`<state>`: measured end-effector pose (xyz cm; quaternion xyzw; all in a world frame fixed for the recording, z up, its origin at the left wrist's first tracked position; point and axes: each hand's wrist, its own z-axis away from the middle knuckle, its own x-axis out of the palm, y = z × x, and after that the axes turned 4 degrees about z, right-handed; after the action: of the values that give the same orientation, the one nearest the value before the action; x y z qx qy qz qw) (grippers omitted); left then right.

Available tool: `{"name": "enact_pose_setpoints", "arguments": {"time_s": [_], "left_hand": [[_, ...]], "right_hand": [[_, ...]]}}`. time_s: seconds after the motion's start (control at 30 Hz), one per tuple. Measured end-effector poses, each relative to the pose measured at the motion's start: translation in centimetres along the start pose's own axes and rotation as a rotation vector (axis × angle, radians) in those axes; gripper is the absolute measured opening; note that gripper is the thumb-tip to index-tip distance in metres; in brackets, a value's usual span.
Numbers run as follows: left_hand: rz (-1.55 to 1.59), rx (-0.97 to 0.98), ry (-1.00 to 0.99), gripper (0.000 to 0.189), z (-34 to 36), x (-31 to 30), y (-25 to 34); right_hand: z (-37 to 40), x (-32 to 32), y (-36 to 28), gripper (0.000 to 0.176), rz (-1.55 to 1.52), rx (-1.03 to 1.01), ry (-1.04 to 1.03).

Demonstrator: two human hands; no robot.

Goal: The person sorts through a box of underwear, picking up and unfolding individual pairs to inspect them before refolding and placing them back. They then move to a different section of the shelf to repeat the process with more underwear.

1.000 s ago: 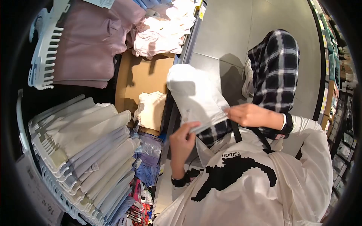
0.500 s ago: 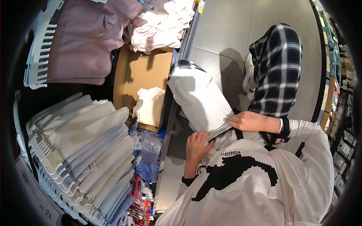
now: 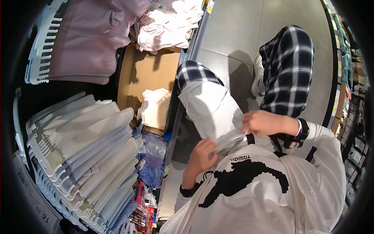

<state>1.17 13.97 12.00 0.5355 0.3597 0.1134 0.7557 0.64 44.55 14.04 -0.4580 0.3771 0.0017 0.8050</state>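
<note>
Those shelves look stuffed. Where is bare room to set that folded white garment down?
The brown cardboard box is bare between the crumpled pink clothes and the cream folded stack. The grey floor beside the plaid trouser leg is open. The hung pale garments are packed tight.

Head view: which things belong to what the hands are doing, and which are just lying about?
In hand: white garment, its near edge gripped by left hand and right hand.
Lying about: cardboard box, cream garment inside it, pale clothes on hangers, pink clothes.
</note>
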Motion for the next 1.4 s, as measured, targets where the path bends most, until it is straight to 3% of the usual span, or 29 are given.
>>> {"name": "enact_pose_setpoints", "arguments": {"time_s": [0.13,0.17,0.2,0.27,0.33,0.43,0.47,0.53,0.57,0.6,0.67,0.7,0.73,0.8,0.83,0.9,0.97,1.03,1.07,1.13,1.17,1.2,1.23,1.33,1.4], "left_hand": [[0.329,-0.098,0.201,0.012,-3.3,-4.1,-0.3],[0.516,-0.083,0.284,0.008,-4.0,-4.3,-2.0],[0.752,-0.192,0.293,0.009,-4.9,-5.0,-3.1],[0.836,-0.281,0.511,0.015,-7.0,-4.8,-6.3],[0.923,-0.397,0.677,0.014,-9.5,-5.1,-5.2],[0.769,-0.323,0.750,0.020,-11.3,-3.9,-9.4],[0.770,-0.321,0.752,0.020,-11.6,-3.5,-10.0],[0.472,-0.409,0.773,0.027,-11.7,-3.1,-10.0],[0.296,-0.442,0.756,0.040,-11.5,-2.7,-11.2],[0.296,-0.444,0.758,0.040,-11.2,-2.3,-12.0],[0.122,-0.600,0.818,0.053,-10.9,-1.3,-13.1],[0.192,-0.777,0.786,0.060,-10.7,-1.5,-13.1],[0.196,-0.775,0.782,0.060,-10.5,-1.5,-13.0],[0.964,-0.815,0.680,0.063,-10.1,-1.8,-12.5],[0.965,-0.817,0.684,0.063,-10.2,-2.4,-11.1],[1.097,-0.737,0.693,0.059,-10.3,-3.3,-8.9],[1.133,-0.683,0.738,0.053,-10.8,-2.6,-10.3],[1.173,-0.621,0.784,0.046,-12.0,-1.8,-9.9],[1.073,-0.540,0.905,0.041,-12.7,-1.1,-9.5],[0.970,-0.446,1.024,0.036,-13.8,-0.6,-8.3],[0.843,-0.448,1.074,0.036,-14.2,-0.5,-7.8],[0.714,-0.449,1.120,0.037,-14.4,-0.5,-7.6],[0.725,-0.419,1.133,0.045,-14.5,-0.5,-7.6],[0.713,-0.364,1.271,0.044,-15.4,-2.0,-9.3],[0.764,-0.291,1.281,0.046,-16.4,-4.0,-11.4]], "right_hand": [[-3.5,-3.9,1.6,0.022,-0.444,0.102,0.245],[-4.5,-3.8,2.4,0.021,-0.503,0.115,0.325],[-5.8,-3.7,3.3,0.020,-0.543,0.190,0.327],[-8.9,-3.8,3.8,0.021,-0.704,0.296,0.415],[-12.5,-1.1,6.4,0.027,-0.730,0.389,0.566],[-15.4,0.8,6.9,0.030,-0.572,0.546,0.788],[-15.5,0.7,6.7,0.030,-0.570,0.545,0.787],[-15.9,0.7,6.1,0.029,-0.308,0.746,0.750],[-15.7,0.7,5.9,0.032,-0.196,0.757,0.737],[-15.5,1.0,5.9,0.032,-0.197,0.755,0.735],[-14.7,1.5,6.0,0.029,-0.063,0.702,0.946],[-14.2,1.3,6.0,0.041,-0.115,0.816,0.843],[-13.8,1.0,6.0,0.041,-0.112,0.822,0.844],[-13.1,0.7,5.9,0.061,-0.220,1.008,0.520],[-13.0,1.0,6.0,0.081,-0.267,1.043,0.544],[-13.0,0.6,6.4,0.084,-0.263,1.054,0.485],[-12.9,0.8,6.6,0.088,-0.259,1.067,0.426],[-13.0,1.4,6.8,0.086,-0.325,1.033,0.575],[-13.1,1.7,6.8,0.086,-0.320,1.030,0.576],[-13.3,1.4,6.1,0.074,-0.403,0.871,0.713],[-13.3,1.0,5.8,0.059,-0.563,0.795,0.678],[-13.7,1.2,6.2,0.059,-0.561,0.793,0.683],[-14.4,1.3,7.0,0.055,-0.476,0.715,0.678],[-16.9,-1.2,8.1,0.044,-0.354,0.590,0.655],[-19.8,-3.7,9.1,0.038,-0.253,0.354,0.776]]}}
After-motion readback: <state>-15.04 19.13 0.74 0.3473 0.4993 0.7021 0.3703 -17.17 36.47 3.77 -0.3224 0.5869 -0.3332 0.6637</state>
